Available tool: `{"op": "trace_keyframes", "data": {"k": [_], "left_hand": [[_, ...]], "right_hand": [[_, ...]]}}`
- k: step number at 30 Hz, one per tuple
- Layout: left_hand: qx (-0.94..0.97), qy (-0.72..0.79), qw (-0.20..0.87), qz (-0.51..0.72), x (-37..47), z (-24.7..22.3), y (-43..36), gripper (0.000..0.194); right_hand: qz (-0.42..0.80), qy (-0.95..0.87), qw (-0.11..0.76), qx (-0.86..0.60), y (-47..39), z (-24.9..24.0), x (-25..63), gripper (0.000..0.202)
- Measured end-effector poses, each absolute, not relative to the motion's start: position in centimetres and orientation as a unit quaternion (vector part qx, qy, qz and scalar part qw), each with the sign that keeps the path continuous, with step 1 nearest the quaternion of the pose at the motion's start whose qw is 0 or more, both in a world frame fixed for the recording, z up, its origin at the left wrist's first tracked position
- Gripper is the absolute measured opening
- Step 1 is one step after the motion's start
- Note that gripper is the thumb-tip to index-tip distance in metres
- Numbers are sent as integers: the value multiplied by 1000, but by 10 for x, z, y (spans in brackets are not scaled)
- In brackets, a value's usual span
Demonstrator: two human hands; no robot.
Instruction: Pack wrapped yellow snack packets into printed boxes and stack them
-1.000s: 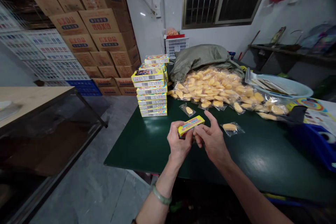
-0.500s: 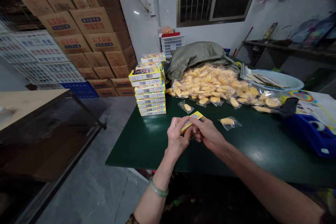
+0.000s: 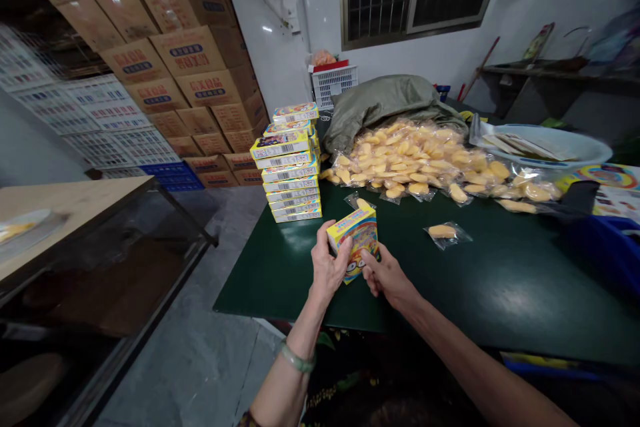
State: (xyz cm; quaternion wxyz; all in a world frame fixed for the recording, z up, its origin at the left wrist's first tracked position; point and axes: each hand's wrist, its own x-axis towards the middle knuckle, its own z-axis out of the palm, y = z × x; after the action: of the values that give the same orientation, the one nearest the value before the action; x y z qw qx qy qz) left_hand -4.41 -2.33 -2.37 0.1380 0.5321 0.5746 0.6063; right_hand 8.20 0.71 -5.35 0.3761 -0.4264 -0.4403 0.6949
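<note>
1. Yellow is showing along the upper side of the printed box (image 3: 361, 232) I am holding over the green desk (image 3: 273, 275); that side is looking closed, but I am not seeing inside.
2. My left hand (image 3: 327, 268) is clamping its left side; my right hand (image 3: 393, 280) is gripping its lower right.
3. At ten o'clock from it, a stack of similar boxes (image 3: 291, 177) is standing finished-looking; whether they are filled, I cannot tell.
4. At one o'clock, a heap of wrapped pieces (image 3: 410, 153) is lying before a sack (image 3: 387, 101); plenty, I am judging, is remaining loose.
5. One wrapped piece (image 3: 364, 203) is lying just beyond at twelve o'clock, a lone packet (image 3: 443, 232) at three.
</note>
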Motion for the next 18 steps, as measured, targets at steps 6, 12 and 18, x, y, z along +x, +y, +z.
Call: {"op": "trace_keyframes", "data": {"k": [6, 12, 18], "left_hand": [[388, 609, 109, 683, -70, -10, -29, 47], [309, 551, 6, 775, -135, 60, -15, 32], [339, 556, -60, 756, -190, 147, 66, 24]], "right_hand": [[702, -435, 394, -402, 0, -62, 92, 83], [723, -458, 392, -337, -10, -66, 104, 64], [711, -503, 375, -318, -9, -70, 101, 53]]}}
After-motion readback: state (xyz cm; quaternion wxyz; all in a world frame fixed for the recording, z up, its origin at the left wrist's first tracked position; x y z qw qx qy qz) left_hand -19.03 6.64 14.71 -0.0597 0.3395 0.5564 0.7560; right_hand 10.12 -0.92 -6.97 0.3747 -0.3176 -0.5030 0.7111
